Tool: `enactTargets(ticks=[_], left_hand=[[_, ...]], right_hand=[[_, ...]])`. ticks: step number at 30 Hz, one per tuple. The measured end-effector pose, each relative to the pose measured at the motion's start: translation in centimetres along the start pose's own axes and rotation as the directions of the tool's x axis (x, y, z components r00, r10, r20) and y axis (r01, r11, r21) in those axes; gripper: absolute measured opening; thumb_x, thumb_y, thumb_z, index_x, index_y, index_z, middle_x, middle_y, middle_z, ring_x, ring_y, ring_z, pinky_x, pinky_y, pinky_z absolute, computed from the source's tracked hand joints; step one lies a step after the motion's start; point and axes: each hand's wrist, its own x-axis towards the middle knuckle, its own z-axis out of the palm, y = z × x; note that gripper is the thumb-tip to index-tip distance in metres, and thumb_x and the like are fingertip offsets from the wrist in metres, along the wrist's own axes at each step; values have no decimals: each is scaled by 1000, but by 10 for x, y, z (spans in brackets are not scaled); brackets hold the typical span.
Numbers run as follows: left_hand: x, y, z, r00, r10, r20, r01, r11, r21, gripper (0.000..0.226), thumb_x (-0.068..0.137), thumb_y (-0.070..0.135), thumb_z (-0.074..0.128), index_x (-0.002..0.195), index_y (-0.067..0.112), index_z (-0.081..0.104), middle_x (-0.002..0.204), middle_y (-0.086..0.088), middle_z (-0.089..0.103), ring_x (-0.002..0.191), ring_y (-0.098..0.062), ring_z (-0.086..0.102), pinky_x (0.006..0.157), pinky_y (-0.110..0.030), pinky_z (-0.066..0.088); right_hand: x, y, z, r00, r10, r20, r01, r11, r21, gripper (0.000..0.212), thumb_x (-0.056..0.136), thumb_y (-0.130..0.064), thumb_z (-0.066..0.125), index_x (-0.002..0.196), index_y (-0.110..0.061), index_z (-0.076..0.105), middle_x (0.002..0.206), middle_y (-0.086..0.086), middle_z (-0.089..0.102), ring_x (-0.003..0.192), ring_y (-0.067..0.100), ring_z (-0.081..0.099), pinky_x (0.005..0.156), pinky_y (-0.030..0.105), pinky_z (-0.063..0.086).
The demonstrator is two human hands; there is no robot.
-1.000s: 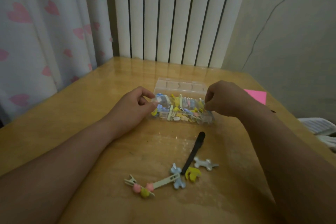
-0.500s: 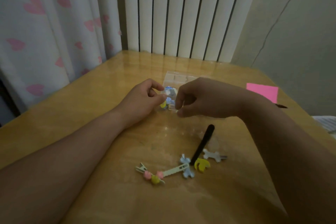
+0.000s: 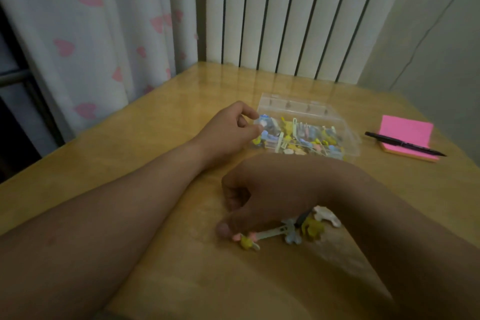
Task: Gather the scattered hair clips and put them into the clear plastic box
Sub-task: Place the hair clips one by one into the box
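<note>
The clear plastic box [image 3: 345,128] stands open mid-table, holding several colourful hair clips [image 3: 298,138]. My left hand [image 3: 228,130] pinches the box's left corner between thumb and fingers. Nearer me, my right hand [image 3: 259,197] is lowered over the loose pile, its thumb and curled fingers closing on the left end of a long pale clip with pink and yellow beads [image 3: 270,233]. Beside it lie a blue clip [image 3: 292,238], a yellow clip [image 3: 313,228] and a whitish clip [image 3: 327,215]. A black clip [image 3: 302,219] is mostly hidden under my wrist.
A pink sticky-note pad [image 3: 407,135] with a black pen [image 3: 402,143] across it lies right of the box. A white radiator [image 3: 285,13] backs the wooden table [image 3: 130,153]; a heart-print curtain [image 3: 91,34] hangs along its left edge.
My right hand has left the box and come down toward me onto the loose clips, covering the black one. My left hand still holds the box's left corner.
</note>
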Motion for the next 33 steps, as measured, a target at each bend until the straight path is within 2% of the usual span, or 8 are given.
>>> enactTargets(ticks=[3,6,9,13,20,24,27,33], left_hand=[[-1,1,0,1000,-6,1,6,1000,-2,24,95,33,77,114,23,67,76,3,61,64,-7,56,69,-30,45],[-1,1,0,1000,-3,1,3,1000,-26,23,95,31,77,113,22,67,76,2,61,64,-8,58,70,-32,47],[-2,3,-1,1000,-1,6,1,1000,1,24,95,30,77,115,22,67,81,-2,64,65,-7,58,68,-29,47],[-1,2,-1,1000,8,-1,-8,1000,-8,23,95,31,78,113,23,67,78,-1,61,66,-8,56,68,-29,45],[-1,1,-1,1000,10,5,-10,1000,-15,22,95,32,77,114,26,67,78,-1,64,67,-7,58,70,-30,47],[-5,6,-3,999,26,23,-26,1000,11,22,97,30,74,117,24,67,85,-10,67,72,-9,59,72,-33,49],[-5,5,-2,1000,28,11,-28,1000,0,21,97,30,74,115,24,67,79,-1,62,69,-8,56,69,-31,47],[-6,7,-3,1000,29,9,-29,999,27,19,98,34,73,114,27,67,79,1,61,68,-6,55,67,-26,45]], right_hand=[[1,-1,0,1000,-22,16,22,1000,12,23,93,-45,75,85,-23,75,81,-10,80,75,7,70,78,36,58],[3,10,-2,997,4,-77,-1,1000,30,21,94,-33,71,85,-14,75,78,1,78,68,13,67,72,39,56],[6,21,-4,975,58,-217,-60,998,-3,27,96,-36,68,86,-10,70,82,10,71,65,18,57,62,37,46],[6,18,-3,975,116,-187,-117,993,5,43,96,-56,66,87,-15,72,80,5,72,71,19,65,64,36,50],[9,22,-4,969,135,-205,-125,990,60,27,96,-35,66,77,-17,70,68,-4,68,59,7,59,56,26,41],[-2,51,-20,928,211,-306,-127,954,272,20,99,-31,63,83,-19,70,76,-2,75,68,10,71,64,27,54],[-15,72,-31,887,268,-376,-83,894,440,14,99,-24,63,89,-17,70,80,1,79,71,14,74,66,32,58],[-47,114,-56,722,430,-542,-115,846,520,14,102,-25,66,98,-14,73,90,2,78,84,17,74,70,30,54]])
